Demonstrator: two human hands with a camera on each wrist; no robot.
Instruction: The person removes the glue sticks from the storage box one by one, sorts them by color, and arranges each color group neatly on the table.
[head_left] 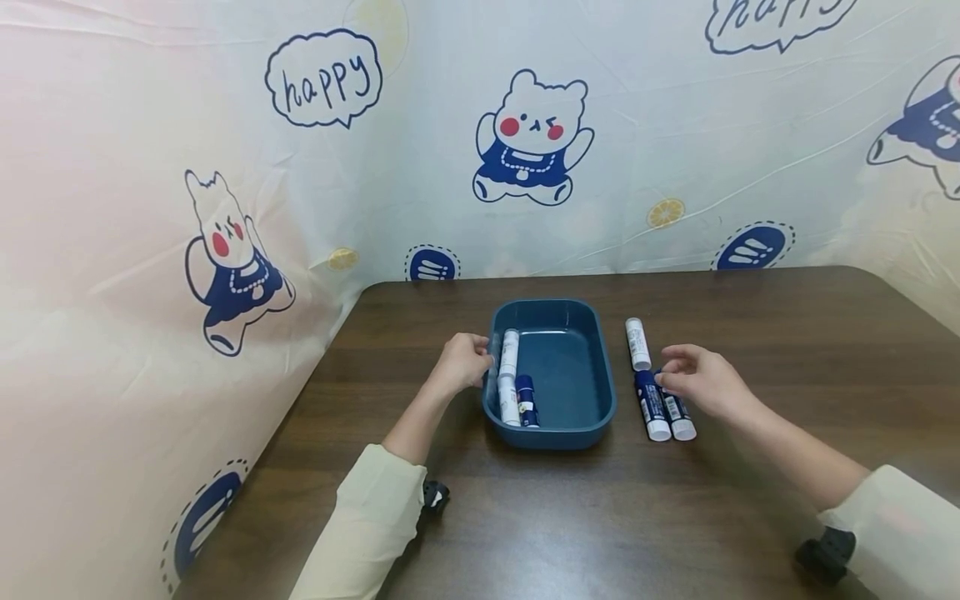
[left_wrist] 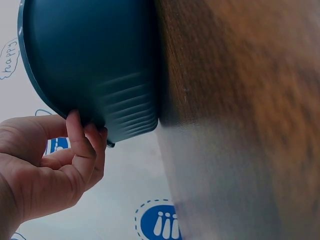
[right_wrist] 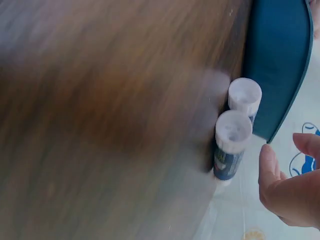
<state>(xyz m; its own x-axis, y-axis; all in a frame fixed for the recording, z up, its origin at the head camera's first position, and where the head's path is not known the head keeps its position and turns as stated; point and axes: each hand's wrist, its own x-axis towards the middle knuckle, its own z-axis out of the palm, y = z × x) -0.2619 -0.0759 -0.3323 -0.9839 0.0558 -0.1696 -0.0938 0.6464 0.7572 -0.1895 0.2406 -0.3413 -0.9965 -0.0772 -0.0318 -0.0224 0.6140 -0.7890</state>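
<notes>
My left hand [head_left: 461, 363] pinches the bin [head_left: 570, 367]; my right hand [head_left: 702, 383], fingers parted, holds nothing, perhaps touching the tubes [head_left: 650, 406] just left of it. A careless brush could roll them.

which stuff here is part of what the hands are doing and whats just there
Likely part of the job:
blue tub, its rim held by the left hand
two white tubes and one dark blue tube inside it
one white tube and two dark blue tubes beside it, near the right hand

Likely just surroundings:
wooden table
printed cloth
black wrist devices
</notes>
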